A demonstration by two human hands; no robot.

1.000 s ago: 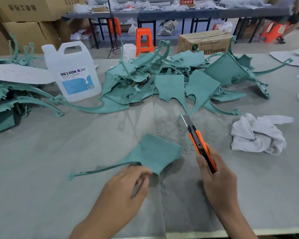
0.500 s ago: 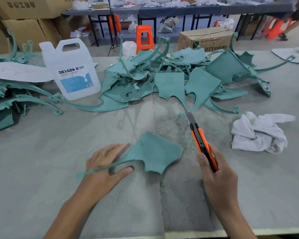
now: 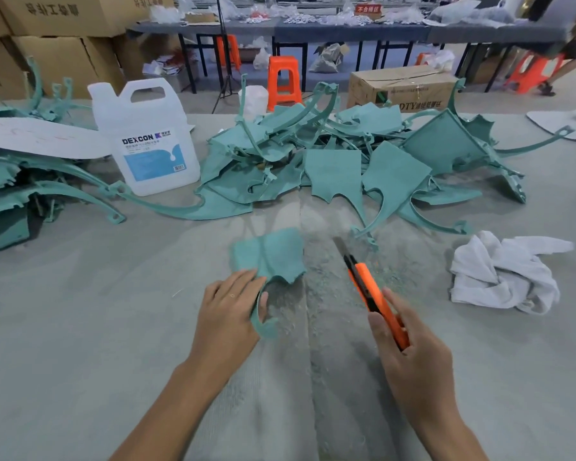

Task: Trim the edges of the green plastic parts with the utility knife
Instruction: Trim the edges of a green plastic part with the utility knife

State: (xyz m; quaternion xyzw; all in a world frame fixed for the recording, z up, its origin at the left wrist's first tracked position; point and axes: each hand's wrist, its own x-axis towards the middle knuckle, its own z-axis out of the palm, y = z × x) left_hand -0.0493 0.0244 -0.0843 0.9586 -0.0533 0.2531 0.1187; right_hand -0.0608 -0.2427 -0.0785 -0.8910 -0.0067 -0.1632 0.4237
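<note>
One green wing-shaped plastic part (image 3: 273, 256) lies on the grey table in front of me. My left hand (image 3: 228, 314) holds its curved stem, thumb under the stem near the broad blade. My right hand (image 3: 413, 357) grips an orange utility knife (image 3: 371, 292) with its blade out, pointing away and left. The blade tip sits just right of the part and does not touch it. A big heap of green parts (image 3: 340, 154) fills the middle of the table behind. A second pile of green parts (image 3: 17, 191) sits at the left edge.
A white DEXCON jug (image 3: 147, 138) stands left of the heap. A crumpled white cloth (image 3: 502, 271) lies at the right. Green shavings (image 3: 326, 271) are scattered between my hands. Cardboard boxes (image 3: 403, 86), orange stools (image 3: 283, 79) and another table stand behind.
My left hand has turned the part so its stem points toward me and its blade away. The head camera moved closer. The knife stays in my right hand.
</note>
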